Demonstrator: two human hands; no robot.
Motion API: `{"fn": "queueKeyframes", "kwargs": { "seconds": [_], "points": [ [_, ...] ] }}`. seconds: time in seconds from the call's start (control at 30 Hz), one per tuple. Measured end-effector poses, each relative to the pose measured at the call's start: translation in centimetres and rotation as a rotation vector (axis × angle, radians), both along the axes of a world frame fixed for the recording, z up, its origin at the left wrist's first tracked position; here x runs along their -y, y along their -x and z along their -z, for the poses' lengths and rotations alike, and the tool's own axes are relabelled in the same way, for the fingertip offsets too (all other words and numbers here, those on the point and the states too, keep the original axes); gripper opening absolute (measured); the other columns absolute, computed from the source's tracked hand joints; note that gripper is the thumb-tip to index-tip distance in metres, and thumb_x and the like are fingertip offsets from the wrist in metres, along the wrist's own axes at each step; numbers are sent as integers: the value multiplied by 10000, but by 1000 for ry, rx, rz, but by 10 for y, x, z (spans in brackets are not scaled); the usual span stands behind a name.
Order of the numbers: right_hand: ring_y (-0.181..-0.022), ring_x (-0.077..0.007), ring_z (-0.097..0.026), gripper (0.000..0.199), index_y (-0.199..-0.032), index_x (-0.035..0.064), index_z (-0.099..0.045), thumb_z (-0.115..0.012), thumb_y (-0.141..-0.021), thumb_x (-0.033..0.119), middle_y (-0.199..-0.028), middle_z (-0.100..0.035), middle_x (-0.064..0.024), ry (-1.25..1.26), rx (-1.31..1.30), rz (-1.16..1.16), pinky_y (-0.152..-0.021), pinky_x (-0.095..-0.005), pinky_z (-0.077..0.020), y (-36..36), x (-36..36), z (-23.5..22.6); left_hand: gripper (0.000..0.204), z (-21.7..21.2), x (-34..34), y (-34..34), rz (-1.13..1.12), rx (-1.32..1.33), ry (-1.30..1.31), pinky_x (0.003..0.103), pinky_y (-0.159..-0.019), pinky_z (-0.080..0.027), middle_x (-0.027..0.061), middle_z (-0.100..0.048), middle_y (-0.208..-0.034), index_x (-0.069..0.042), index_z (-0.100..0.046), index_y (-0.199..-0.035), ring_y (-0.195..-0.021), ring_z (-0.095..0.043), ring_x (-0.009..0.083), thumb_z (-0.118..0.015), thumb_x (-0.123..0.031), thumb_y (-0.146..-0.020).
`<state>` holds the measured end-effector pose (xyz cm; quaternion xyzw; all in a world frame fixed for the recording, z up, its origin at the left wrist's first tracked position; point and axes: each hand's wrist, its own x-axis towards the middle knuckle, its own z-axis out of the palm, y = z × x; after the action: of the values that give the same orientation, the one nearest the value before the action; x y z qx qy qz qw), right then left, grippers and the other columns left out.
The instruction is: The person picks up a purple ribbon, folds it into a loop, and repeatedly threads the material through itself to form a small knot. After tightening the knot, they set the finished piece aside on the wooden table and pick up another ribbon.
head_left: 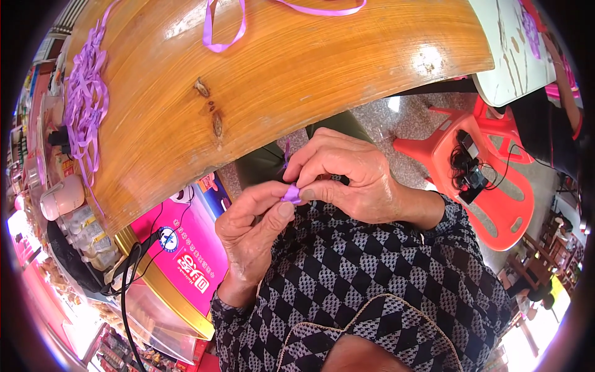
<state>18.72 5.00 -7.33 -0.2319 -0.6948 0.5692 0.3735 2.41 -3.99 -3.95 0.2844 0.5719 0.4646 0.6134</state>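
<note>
A: ok, how are the hands set?
B: Left hand (253, 226) has thumb and index finger nearly together on a small folded bit of purple ribbon (291, 193). Right hand (347, 173) is pinching the same bit from the other side, thumb and index almost shut, fingers curled. Fingertips are pretty much touching.

A: Over the table or off it?
B: Off it, in front of the patterned top (372, 266). The wooden table (297, 68) has its near edge just beyond the hands, slanting, with a gap where trouser legs show. So the knuckles aren't on the wood.

A: Anything crowding them?
B: Not that close. There's a tangled ribbon pile (87, 93) along the table's left edge, one strand hanging over, and a ribbon loop (223, 46) at the far side. A pink bottle (62, 197) stands off the left edge. Well to the right, past the right forearm, a coral plastic seat (496, 211) holds a dark gadget with cables (474, 180).
</note>
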Motion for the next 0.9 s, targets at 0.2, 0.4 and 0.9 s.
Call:
{"fn": "queueKeyframes", "kwargs": {
  "seconds": [0.2,0.4,0.9],
  "points": [
    [-791,-204,-579,127,-801,24,-618,-699,-710,-15,-893,-628,-89,-1,3,9,-669,-301,-459,-3,2,5,178,1,-1,-3,10,-28,1,205,-697,-476,96,-644,-917,31,-617,-1006,-784,-613,126,-623,-30,-839],
    [-784,-184,-565,228,-893,27,-621,-729,-693,20,-912,-626,-83,24,18,-1,-653,-286,-446,-6,4,4,197,9,-4,-5,-79,70,25,219,-691,-487,95,-648,-901,32,-618,-1003,-768,-613,124,-648,-32,-818],
    [-707,-228,-544,323,-918,16,-648,-773,-629,92,-798,-593,-78,-209,14,52,-614,-302,-433,6,12,11,530,11,1,-3,-96,19,-38,171,-564,-389,50,-633,-791,32,-384,-1284,-663,-509,41,-635,-151,-854]
  ]
}}
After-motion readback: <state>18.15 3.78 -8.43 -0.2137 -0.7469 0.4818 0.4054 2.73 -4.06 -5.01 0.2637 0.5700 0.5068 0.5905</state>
